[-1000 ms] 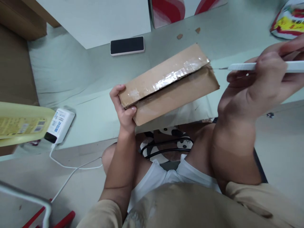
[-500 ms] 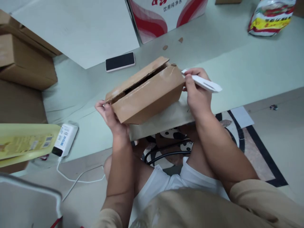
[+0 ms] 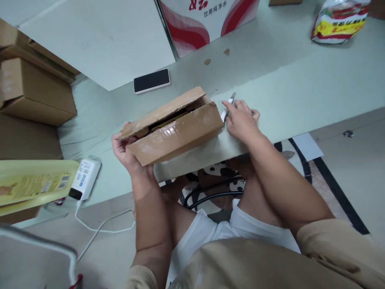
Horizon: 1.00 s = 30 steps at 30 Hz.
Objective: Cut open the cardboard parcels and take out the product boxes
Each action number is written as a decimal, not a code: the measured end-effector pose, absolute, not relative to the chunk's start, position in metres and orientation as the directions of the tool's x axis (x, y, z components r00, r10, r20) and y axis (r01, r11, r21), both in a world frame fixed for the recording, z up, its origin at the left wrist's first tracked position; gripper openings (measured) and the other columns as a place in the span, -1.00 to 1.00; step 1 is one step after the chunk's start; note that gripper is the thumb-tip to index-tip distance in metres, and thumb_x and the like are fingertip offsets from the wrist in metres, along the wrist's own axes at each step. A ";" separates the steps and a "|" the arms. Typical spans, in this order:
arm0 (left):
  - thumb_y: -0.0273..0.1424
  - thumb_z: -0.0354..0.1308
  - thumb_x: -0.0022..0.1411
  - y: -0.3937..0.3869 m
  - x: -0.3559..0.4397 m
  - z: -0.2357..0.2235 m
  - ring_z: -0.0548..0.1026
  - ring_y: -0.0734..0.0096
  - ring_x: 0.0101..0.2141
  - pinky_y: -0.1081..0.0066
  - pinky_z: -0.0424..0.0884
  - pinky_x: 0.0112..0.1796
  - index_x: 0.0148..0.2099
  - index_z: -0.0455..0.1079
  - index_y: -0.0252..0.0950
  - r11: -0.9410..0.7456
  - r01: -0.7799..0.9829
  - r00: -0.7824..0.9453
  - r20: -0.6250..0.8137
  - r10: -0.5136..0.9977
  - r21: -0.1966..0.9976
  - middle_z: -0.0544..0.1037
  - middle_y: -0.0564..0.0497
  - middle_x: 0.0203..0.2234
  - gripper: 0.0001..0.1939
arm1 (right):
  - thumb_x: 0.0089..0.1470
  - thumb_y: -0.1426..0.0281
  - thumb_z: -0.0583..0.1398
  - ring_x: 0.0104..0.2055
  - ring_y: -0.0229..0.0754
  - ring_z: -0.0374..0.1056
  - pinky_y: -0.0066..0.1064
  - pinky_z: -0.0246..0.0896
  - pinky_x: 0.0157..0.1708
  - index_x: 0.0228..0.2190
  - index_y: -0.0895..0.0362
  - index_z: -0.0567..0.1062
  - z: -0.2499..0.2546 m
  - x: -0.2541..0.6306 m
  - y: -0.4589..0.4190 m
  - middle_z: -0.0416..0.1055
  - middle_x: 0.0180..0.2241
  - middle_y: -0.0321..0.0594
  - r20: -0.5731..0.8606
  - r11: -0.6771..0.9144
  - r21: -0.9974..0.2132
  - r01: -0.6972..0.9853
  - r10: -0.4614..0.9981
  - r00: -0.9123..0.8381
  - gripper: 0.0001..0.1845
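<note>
A brown cardboard box is tilted above the near edge of the table, its top flaps parted along a dark gap. Something yellowish shows inside, too little of it to name. My left hand grips the box's left end, fingers at the flap and thumb near the opening. By the right end, a white utility knife with a bare blade tip lies on the table. My right hand is over the knife, palm down with fingers spread, the forefinger crossing its handle.
A black-screened phone lies behind the box, near a white board and a red-and-white carton. Cardboard boxes are stacked left. A white power bank with a cable sits beside a yellow package. A colourful bag stands far right.
My right hand has left the box's right end and lowered the knife to the table, loosening its fingers. The box has shifted left and toward me in my left hand, and its gap looks wider.
</note>
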<state>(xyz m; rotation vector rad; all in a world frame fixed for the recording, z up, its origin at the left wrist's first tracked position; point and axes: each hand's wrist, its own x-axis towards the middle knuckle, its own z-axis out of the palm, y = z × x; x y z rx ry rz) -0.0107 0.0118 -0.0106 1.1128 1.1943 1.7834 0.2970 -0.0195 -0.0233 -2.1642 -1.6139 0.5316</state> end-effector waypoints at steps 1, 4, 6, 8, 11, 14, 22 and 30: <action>-0.06 0.48 -0.11 0.011 -0.009 -0.009 0.55 0.37 -0.14 0.30 0.47 0.01 -0.32 0.28 -0.22 -0.343 -0.116 -0.396 0.273 0.877 0.932 0.58 0.04 -0.16 -0.48 | 0.20 0.44 0.10 0.43 0.25 0.13 0.34 0.03 0.29 0.24 -0.03 0.43 -0.020 0.294 -0.018 0.31 0.32 0.04 -0.028 -0.258 -0.554 0.792 0.956 0.292 -0.41; -0.08 0.52 -0.18 0.005 -0.005 -0.003 0.53 0.31 -0.15 0.25 0.50 -0.03 -0.39 0.26 -0.25 -0.403 -0.162 -0.414 0.308 0.856 0.901 0.57 -0.02 -0.14 -0.45 | 0.31 0.23 0.10 0.21 0.05 0.38 0.02 0.31 0.18 0.05 -0.03 0.53 -0.008 0.285 -0.018 0.51 0.09 -0.07 0.209 -0.016 -0.769 0.639 0.938 0.275 -0.64; 0.02 0.45 -0.11 0.000 -0.002 0.002 0.52 0.26 -0.14 0.19 0.52 -0.03 -0.44 0.24 -0.25 -0.391 -0.138 -0.367 0.319 0.874 0.910 0.55 -0.03 -0.12 -0.45 | 0.36 0.03 0.05 0.03 -0.06 0.46 -0.12 0.41 0.07 -0.14 -0.03 0.56 -0.002 0.277 -0.021 0.54 -0.14 -0.17 0.366 0.204 -0.837 0.508 0.899 0.241 -0.61; 0.09 0.34 -0.02 -0.007 0.001 0.008 0.53 0.21 -0.11 0.13 0.52 0.02 -0.51 0.22 -0.25 -0.401 -0.141 -0.345 0.335 0.877 0.905 0.56 0.00 -0.09 -0.44 | 0.31 -0.14 0.03 -0.09 -0.09 0.45 -0.12 0.42 0.03 -0.32 -0.02 0.55 0.004 0.270 -0.026 0.47 -0.31 -0.21 0.455 0.326 -0.836 0.443 0.862 0.225 -0.46; 0.21 0.18 0.10 -0.014 0.003 0.013 0.54 0.15 -0.05 0.05 0.46 0.14 -0.63 0.27 -0.24 -0.470 -0.113 -0.285 0.424 0.860 0.876 0.56 0.03 -0.02 -0.37 | 0.24 -0.27 0.02 -0.11 -0.06 0.42 -0.06 0.39 0.06 -0.49 0.00 0.54 0.012 0.264 -0.038 0.39 -0.38 -0.19 0.520 0.417 -0.801 0.429 0.841 0.152 -0.32; 0.38 -0.13 0.21 -0.016 -0.001 0.016 0.50 0.14 -0.03 0.04 0.42 0.16 -0.66 0.43 -0.21 -0.492 -0.051 -0.150 0.480 0.864 0.869 0.54 0.01 0.06 -0.16 | 0.28 -0.26 -0.11 0.03 -0.02 0.38 -0.03 0.33 0.16 -0.48 -0.02 0.63 0.020 0.262 -0.047 0.40 -0.24 -0.11 0.491 0.419 -0.780 0.465 0.870 0.040 -0.20; 0.53 -0.39 0.08 -0.016 -0.013 0.021 0.39 0.02 0.05 -0.05 0.37 0.20 -0.71 0.40 -0.24 -0.442 0.059 -0.024 0.444 0.896 0.895 0.40 -0.04 0.18 0.03 | 0.34 -0.17 -0.32 0.09 -0.04 0.33 -0.03 0.24 0.28 -0.43 -0.06 0.67 0.027 0.260 -0.060 0.34 -0.08 -0.13 0.568 0.534 -0.708 0.461 0.820 -0.078 -0.09; 0.31 0.09 0.04 -0.021 -0.009 0.015 0.47 0.08 -0.01 0.05 0.40 0.20 -0.66 0.23 -0.31 -0.475 -0.160 -0.176 0.448 0.876 0.865 0.39 -0.04 0.16 -0.26 | 0.16 0.29 0.36 -0.21 -0.14 0.43 -0.19 0.47 -0.06 -0.40 -0.04 0.42 0.066 0.256 -0.058 0.34 -0.34 -0.29 0.704 0.687 -0.697 0.206 0.599 0.381 -0.79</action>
